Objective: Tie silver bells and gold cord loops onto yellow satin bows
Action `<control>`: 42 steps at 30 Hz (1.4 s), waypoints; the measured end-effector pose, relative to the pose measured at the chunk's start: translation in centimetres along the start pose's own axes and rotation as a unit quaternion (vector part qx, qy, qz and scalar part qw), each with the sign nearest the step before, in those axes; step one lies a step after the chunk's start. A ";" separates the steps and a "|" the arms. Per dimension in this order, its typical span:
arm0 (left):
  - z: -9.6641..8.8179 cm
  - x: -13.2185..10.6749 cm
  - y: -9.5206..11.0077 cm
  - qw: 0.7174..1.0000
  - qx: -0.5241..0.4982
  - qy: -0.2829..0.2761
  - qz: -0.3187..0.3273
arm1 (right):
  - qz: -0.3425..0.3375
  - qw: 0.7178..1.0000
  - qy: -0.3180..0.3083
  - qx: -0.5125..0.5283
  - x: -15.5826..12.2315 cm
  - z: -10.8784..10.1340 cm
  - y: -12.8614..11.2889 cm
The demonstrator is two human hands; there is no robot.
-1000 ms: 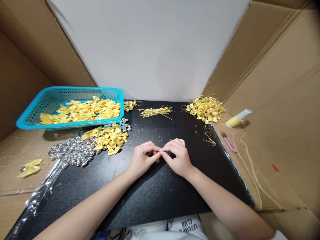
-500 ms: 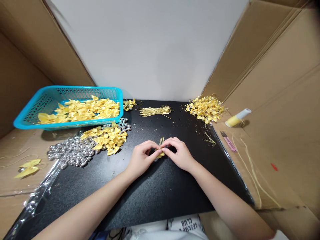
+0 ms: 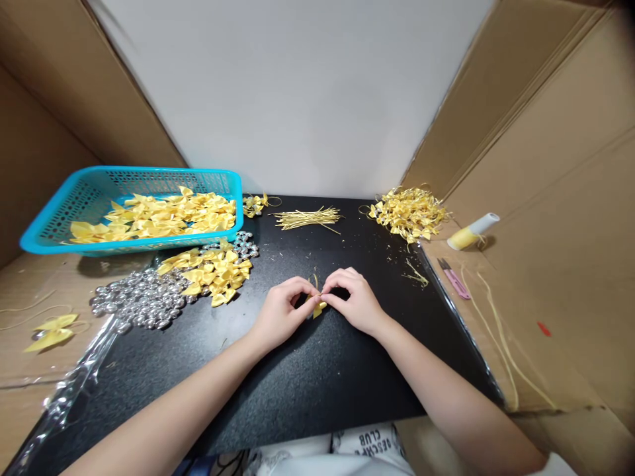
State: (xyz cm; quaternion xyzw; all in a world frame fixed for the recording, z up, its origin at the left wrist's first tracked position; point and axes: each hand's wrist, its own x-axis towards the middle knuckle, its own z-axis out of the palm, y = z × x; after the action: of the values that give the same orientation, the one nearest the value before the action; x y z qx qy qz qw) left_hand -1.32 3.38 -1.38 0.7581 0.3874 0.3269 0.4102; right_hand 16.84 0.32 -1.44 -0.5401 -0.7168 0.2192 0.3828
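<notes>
Head view, left hand: the left hand (image 3: 284, 312) is holding its grip closed, thumb and fingertips pinching a small yellow bow (image 3: 318, 311).
Right hand: the right hand (image 3: 354, 301) is meeting it fingertip to fingertip, its grip also pinching the bow; which part each is holding is too small to tell.
Bow in hand: it is showing just below the joined fingertips, over the middle of the black counter (image 3: 278, 396), with a thin golden cord (image 3: 316, 280) sticking up behind it.
Blue basket: the basket (image 3: 129, 246) is standing at the far left, carrying many yellow bows (image 3: 169, 215).
Silver beads: the beads (image 3: 141, 301) are lying in front of the basket, a bow heap (image 3: 221, 272) partly covering them.
Cord bundle: short golden cords (image 3: 305, 219) are lying together near the wall.
Right corner: a pile of corded bows (image 3: 409, 215) is resting at the far right.
Right cardboard: pink snips (image 3: 455, 279) are lying near a pale tube (image 3: 473, 232).
</notes>
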 end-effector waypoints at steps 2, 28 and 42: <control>0.0 0.0 0.0 1.000 -0.002 -0.003 -0.007 | 0.003 1.000 0.001 -0.005 0.0 0.0 -0.1; -0.4 0.1 0.3 0.998 0.064 -0.003 0.006 | 0.006 0.997 -0.025 -0.070 -0.2 0.1 -0.2; -0.7 0.3 0.2 0.998 0.055 -0.005 -0.007 | -0.040 0.994 0.074 -0.076 -0.7 0.1 -0.9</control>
State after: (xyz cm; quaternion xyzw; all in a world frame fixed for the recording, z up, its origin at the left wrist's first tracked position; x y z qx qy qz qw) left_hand -1.67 3.78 -0.85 0.7785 0.4084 0.2982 0.3719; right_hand 16.30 -0.62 -1.09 -0.5537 -0.7219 0.1081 0.4008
